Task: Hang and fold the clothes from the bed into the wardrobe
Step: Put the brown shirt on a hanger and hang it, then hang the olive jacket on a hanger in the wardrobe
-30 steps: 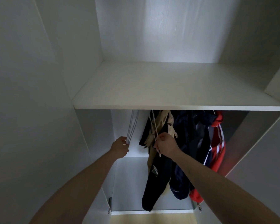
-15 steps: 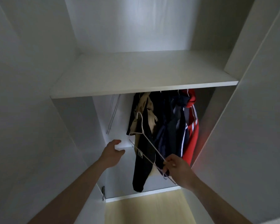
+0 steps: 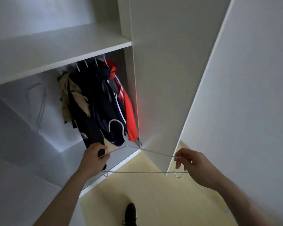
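Change: I've pulled the hanger (image 3: 138, 160) off the wardrobe (image 3: 72, 51) rail.
Hands: my left hand (image 3: 92, 158) and right hand (image 3: 190, 162) pinch its ends, seemingly.
Meaning: ready for bed clothes.

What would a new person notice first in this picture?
Probably the white wire hanger, held low in front of the open wardrobe, with the left hand on one end and the right hand pinching the other. Behind it, the red jacket stands out, hanging rightmost beside the dark clothes.

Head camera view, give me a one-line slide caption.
Both hands, left and right, hold an empty white hanger before hung clothes.
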`<state>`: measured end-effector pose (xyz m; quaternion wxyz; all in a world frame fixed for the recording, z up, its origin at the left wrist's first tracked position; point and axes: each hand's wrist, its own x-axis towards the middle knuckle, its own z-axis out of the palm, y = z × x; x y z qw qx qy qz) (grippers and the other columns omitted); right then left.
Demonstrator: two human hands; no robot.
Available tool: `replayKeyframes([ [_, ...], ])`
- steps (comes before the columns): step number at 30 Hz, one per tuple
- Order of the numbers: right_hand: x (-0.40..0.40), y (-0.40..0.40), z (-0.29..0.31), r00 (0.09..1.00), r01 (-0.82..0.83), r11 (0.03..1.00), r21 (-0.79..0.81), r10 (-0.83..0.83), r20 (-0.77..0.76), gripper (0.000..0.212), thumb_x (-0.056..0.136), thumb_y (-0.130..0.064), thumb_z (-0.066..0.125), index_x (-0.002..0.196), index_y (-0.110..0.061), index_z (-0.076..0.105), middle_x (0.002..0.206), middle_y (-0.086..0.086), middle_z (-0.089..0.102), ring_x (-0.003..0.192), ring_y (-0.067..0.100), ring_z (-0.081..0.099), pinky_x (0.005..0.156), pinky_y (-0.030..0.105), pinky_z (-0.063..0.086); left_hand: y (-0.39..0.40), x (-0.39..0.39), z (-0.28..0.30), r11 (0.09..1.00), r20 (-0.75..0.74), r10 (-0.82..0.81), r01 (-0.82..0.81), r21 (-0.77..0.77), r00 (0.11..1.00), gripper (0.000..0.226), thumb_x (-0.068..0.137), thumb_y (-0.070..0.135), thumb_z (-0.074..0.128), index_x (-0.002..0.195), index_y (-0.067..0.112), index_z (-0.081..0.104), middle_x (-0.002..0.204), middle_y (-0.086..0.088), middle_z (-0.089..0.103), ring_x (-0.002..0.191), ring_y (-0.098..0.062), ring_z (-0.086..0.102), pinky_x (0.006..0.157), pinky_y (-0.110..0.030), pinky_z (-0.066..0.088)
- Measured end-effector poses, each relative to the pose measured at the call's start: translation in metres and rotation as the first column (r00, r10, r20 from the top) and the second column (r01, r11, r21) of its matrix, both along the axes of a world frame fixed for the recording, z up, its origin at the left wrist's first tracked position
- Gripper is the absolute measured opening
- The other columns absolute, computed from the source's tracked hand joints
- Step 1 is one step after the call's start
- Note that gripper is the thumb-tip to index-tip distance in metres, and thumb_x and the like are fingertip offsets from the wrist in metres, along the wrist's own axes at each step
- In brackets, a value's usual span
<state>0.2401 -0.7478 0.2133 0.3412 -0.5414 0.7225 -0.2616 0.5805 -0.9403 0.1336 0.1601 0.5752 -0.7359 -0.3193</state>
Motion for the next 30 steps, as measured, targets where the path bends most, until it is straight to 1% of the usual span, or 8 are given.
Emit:
replayKeyframes([
  [3, -0.023, 0.062, -0.005, 0.983, 0.185, 0.983, -0.005, -0.185, -0.002, 0.028, 0.106, -0.02, 0.047, 0.089, -0.038, 0.061, 0.086, -0.018, 0.074, 0.072, 0.013, 0.061, 0.071, 0.035, 0.053, 0.024, -0.041, -0.006, 0.991, -0.059, -0.052, 0.058, 0.117, 0.997, 0.006, 0.092, 0.024, 0.071, 0.09, 0.021, 0.066, 0.103, 0.002, 0.063, 0.103, -0.021, 0.062, 0.087, -0.03, 0.044],
  [6, -0.04, 0.123, -0.008, 0.918, 0.395, 0.919, 0.002, -0.395, -0.023, 0.024, 0.104, -0.022, 0.05, 0.089, -0.038, 0.06, 0.084, -0.02, 0.073, 0.076, 0.005, 0.062, 0.069, 0.025, 0.049, 0.034, -0.081, -0.009, 0.959, -0.091, -0.129, 0.147, 0.244, 0.987, 0.036, 0.088, 0.049, 0.064, 0.076, 0.015, 0.065, 0.079, 0.0, 0.069, 0.093, -0.025, 0.067, 0.077, -0.035, 0.045],
  [10, -0.042, 0.2, -0.014, 0.754, 0.657, 0.753, 0.041, -0.655, -0.041, 0.024, 0.102, -0.019, 0.052, 0.086, -0.032, 0.064, 0.081, -0.02, 0.073, 0.073, 0.002, 0.064, 0.07, 0.027, 0.051, 0.036, -0.154, 0.001, 0.878, -0.187, -0.337, 0.38, 0.29, 0.923, 0.048, 0.076, 0.057, 0.064, 0.075, 0.009, 0.071, 0.077, -0.001, 0.075, 0.085, -0.02, 0.071, 0.083, -0.044, 0.053],
  [13, -0.028, 0.25, -0.019, 0.614, 0.79, 0.61, 0.063, -0.787, -0.07, 0.02, 0.099, -0.024, 0.058, 0.083, -0.033, 0.065, 0.081, -0.023, 0.073, 0.072, 0.001, 0.063, 0.067, 0.024, 0.05, 0.05, -0.209, 0.008, 0.808, -0.238, -0.477, 0.528, 0.26, 0.846, 0.059, 0.069, 0.063, 0.059, 0.076, 0.005, 0.068, 0.074, -0.01, 0.071, 0.072, -0.025, 0.064, 0.075, -0.041, 0.051],
  [17, 0.006, 0.312, -0.026, 0.443, 0.896, 0.435, 0.088, -0.888, -0.123, 0.015, 0.095, -0.032, 0.066, 0.08, -0.033, 0.064, 0.081, -0.014, 0.073, 0.077, 0.003, 0.064, 0.072, 0.026, 0.051, 0.099, -0.264, 0.014, 0.724, -0.257, -0.61, 0.659, 0.206, 0.75, 0.036, 0.073, 0.054, 0.061, 0.076, 0.019, 0.07, 0.073, -0.001, 0.07, 0.066, -0.011, 0.06, 0.068, -0.035, 0.045],
  [21, 0.047, 0.379, -0.026, 0.295, 0.954, 0.282, 0.106, -0.945, -0.145, 0.014, 0.095, -0.037, 0.066, 0.081, -0.035, 0.064, 0.079, -0.016, 0.071, 0.072, 0.002, 0.062, 0.07, 0.023, 0.05, 0.174, -0.303, 0.02, 0.552, -0.299, -0.749, 0.806, 0.212, 0.592, 0.031, 0.076, 0.044, 0.066, 0.072, 0.014, 0.066, 0.068, -0.014, 0.063, 0.061, -0.02, 0.051, 0.064, -0.033, 0.039],
  [26, 0.086, 0.466, -0.021, 0.104, 0.992, 0.091, 0.087, -0.981, -0.161, 0.018, 0.098, -0.034, 0.064, 0.08, -0.032, 0.068, 0.072, -0.019, 0.071, 0.064, 0.003, 0.061, 0.067, 0.021, 0.049, 0.286, -0.343, 0.025, 0.355, -0.313, -0.865, 0.919, 0.174, 0.393, 0.013, 0.087, 0.028, 0.076, 0.08, 0.022, 0.067, 0.074, -0.003, 0.069, 0.067, -0.014, 0.059, 0.067, -0.033, 0.045],
  [30, 0.107, 0.541, -0.02, 0.001, 0.999, -0.008, 0.047, -0.982, -0.187, 0.017, 0.098, -0.032, 0.063, 0.082, -0.032, 0.069, 0.071, -0.018, 0.071, 0.065, 0.005, 0.062, 0.065, 0.024, 0.05, 0.387, -0.361, 0.032, 0.317, -0.348, -0.867, 0.933, 0.169, 0.357, 0.011, 0.086, 0.028, 0.076, 0.08, 0.023, 0.069, 0.073, 0.009, 0.07, 0.072, -0.01, 0.063, 0.068, -0.03, 0.047],
])
